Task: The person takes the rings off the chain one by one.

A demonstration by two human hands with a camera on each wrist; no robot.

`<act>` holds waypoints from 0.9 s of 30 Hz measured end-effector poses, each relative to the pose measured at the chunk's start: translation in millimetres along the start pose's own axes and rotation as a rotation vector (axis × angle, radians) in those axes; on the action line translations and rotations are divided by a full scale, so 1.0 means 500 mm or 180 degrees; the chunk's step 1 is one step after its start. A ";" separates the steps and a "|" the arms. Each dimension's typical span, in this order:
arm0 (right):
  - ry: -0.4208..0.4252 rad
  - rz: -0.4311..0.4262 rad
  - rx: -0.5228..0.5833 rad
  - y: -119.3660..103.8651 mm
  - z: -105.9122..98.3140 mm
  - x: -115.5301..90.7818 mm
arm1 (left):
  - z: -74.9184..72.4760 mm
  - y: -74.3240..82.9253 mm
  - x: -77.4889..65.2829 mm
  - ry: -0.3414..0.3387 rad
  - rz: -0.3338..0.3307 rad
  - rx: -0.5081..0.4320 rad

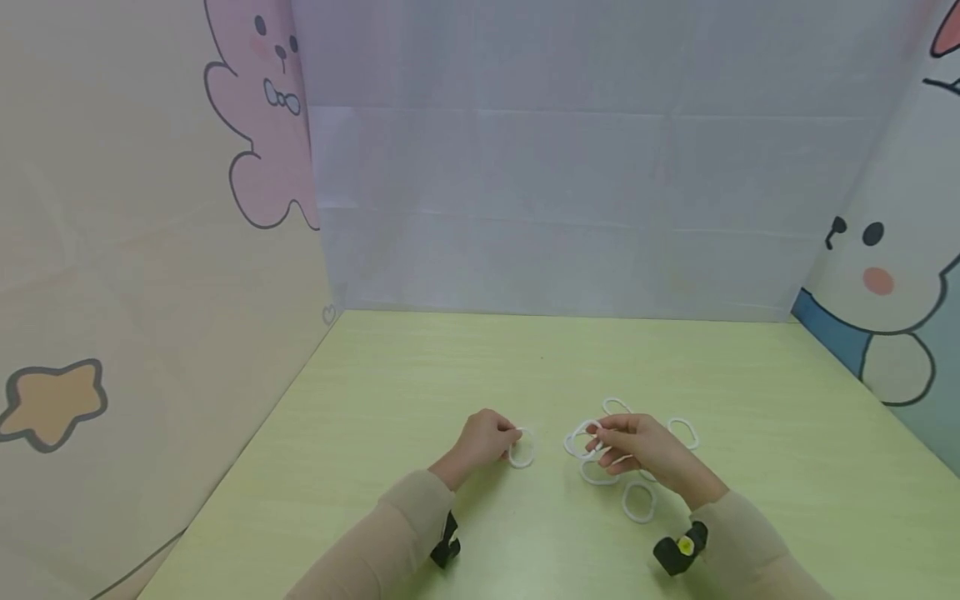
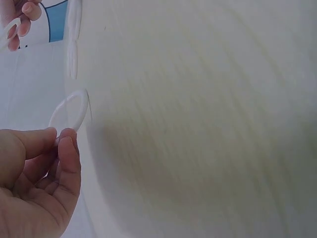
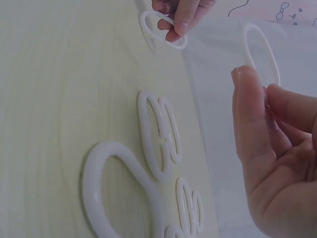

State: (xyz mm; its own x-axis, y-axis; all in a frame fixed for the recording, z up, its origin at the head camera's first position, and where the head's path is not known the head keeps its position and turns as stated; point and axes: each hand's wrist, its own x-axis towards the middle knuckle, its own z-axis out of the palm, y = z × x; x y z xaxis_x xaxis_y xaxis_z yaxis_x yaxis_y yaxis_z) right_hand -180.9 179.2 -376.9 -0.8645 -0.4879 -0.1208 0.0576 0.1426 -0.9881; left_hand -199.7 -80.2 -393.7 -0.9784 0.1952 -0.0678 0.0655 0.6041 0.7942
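Observation:
My left hand (image 1: pixel 480 446) pinches a white ring (image 2: pixel 83 106) between thumb and fingertips, low over the table. To its right, my right hand (image 1: pixel 656 454) holds another white ring (image 3: pixel 246 44) by its edge, pinched by thumb and fingers. Around and under the right hand, several more white rings lie flat on the table. The nearest loose ring (image 3: pixel 93 191) shows large in the right wrist view. Another loose ring (image 1: pixel 695 435) lies just beyond the right wrist. The right hand partly covers some of them.
The pale green table (image 1: pixel 420 358) ends at a plain light curtain (image 1: pixel 525 208) at the back. Printed sheets with cartoon figures stand at both sides. A black wrist camera (image 1: pixel 446 546) hangs at the left sleeve, another black camera (image 1: pixel 678 550) at the right.

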 end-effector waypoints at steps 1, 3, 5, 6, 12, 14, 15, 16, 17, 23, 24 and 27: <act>-0.0005 0.0008 0.0005 0.000 0.000 -0.001 | -0.001 0.002 0.000 -0.0014 -0.0003 0.0083; -0.0014 0.0026 0.0007 0.000 0.000 -0.003 | -0.003 0.005 -0.001 -0.0042 -0.0007 0.0256; -0.0031 0.0037 0.0014 0.001 0.000 -0.004 | -0.003 0.009 -0.001 -0.0050 -0.0019 0.0395; -0.0041 0.0041 0.0017 0.001 0.000 -0.005 | -0.003 0.010 -0.001 -0.0058 -0.0020 0.0451; -0.0062 0.0053 0.0016 0.006 -0.002 -0.007 | -0.005 0.011 0.000 -0.0107 -0.0020 0.0600; -0.0066 0.0053 -0.0015 0.007 -0.002 -0.007 | -0.006 0.008 0.000 -0.0131 -0.0016 0.0622; -0.0067 0.0054 -0.0028 0.008 -0.002 -0.008 | -0.007 0.007 0.000 -0.0136 -0.0008 0.0620; -0.0063 0.0055 -0.0045 0.008 -0.002 -0.008 | -0.008 0.006 -0.001 -0.0147 -0.0018 0.0617; -0.0056 0.0056 -0.0061 0.009 -0.001 -0.008 | -0.008 0.005 -0.001 -0.0156 -0.0015 0.0609; 0.0013 0.0133 -0.0118 0.016 0.005 -0.007 | -0.010 0.002 -0.002 -0.0162 -0.0024 0.0519; 0.0020 0.0144 -0.0127 0.016 0.006 -0.006 | -0.010 0.001 -0.002 -0.0154 -0.0024 0.0524; 0.0032 0.0169 -0.0143 0.018 0.008 -0.006 | -0.010 0.001 -0.002 -0.0138 -0.0032 0.0561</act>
State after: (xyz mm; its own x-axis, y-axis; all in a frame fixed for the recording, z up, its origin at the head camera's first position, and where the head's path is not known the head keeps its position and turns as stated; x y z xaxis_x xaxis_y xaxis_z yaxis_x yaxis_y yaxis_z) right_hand -175.9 178.5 -386.0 -0.8658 -0.4700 -0.1718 0.0813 0.2067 -0.9750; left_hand -199.5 -83.9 -390.1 -0.9701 0.2192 -0.1041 0.0928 0.7316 0.6754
